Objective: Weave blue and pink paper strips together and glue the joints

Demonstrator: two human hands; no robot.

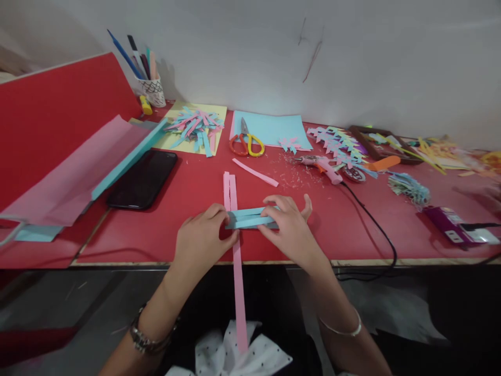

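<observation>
Near the table's front edge, blue paper strips (250, 221) lie crosswise over pink paper strips (239, 277). One pink strip hangs past the edge toward my lap, while shorter pink ends point to the wall. My left hand (205, 232) pinches the left end of the blue strips where they cross the pink ones. On their right part, my right hand (289, 227) has its thumb and fingertips closed, with the little finger raised. A loose pink strip (255, 172) lies just beyond the hands.
Scissors (247, 140) rest by blue sheets (274, 128). A glue gun (323, 166) with a black cable lies to the right. A phone (143, 179), pink paper (74, 167) and a pen cup (153, 92) are on the left. A purple power strip (450, 225) sits far right.
</observation>
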